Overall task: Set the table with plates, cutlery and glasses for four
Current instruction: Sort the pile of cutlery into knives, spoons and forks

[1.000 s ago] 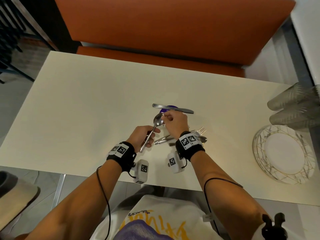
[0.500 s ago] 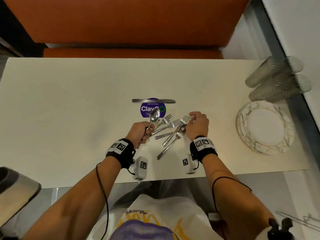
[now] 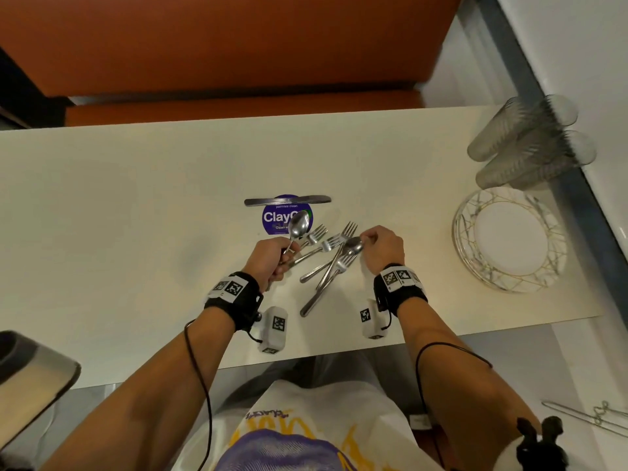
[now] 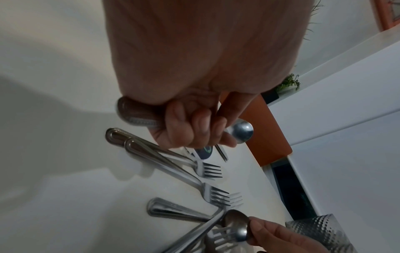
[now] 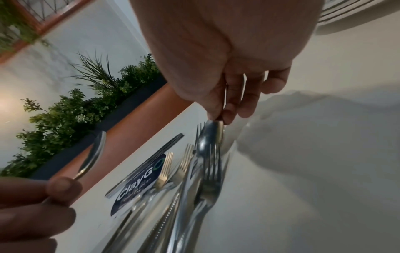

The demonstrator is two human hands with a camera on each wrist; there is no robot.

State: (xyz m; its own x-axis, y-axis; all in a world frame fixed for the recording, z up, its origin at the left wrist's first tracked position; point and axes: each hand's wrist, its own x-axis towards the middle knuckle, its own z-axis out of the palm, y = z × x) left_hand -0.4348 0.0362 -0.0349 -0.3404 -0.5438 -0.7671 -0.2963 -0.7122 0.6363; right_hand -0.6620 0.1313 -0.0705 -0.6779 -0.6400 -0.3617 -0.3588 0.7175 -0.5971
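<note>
Head view looks down; wrist views closely share the forks (image 3: pixel 326 253).

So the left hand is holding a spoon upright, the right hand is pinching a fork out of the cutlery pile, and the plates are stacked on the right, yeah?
Not quite: the right hand is pinching a second spoon's bowl, not a fork; the right wrist view shows it. The left hand does hold a spoon, and the plates are stacked at the right.

A steel table knife (image 3: pixel 287 200) lies behind the heap of steel forks (image 3: pixel 326 258); white gold-lined plates (image 3: pixel 509 240) stand right, dimpled glasses (image 3: pixel 530 144) behind them.
</note>
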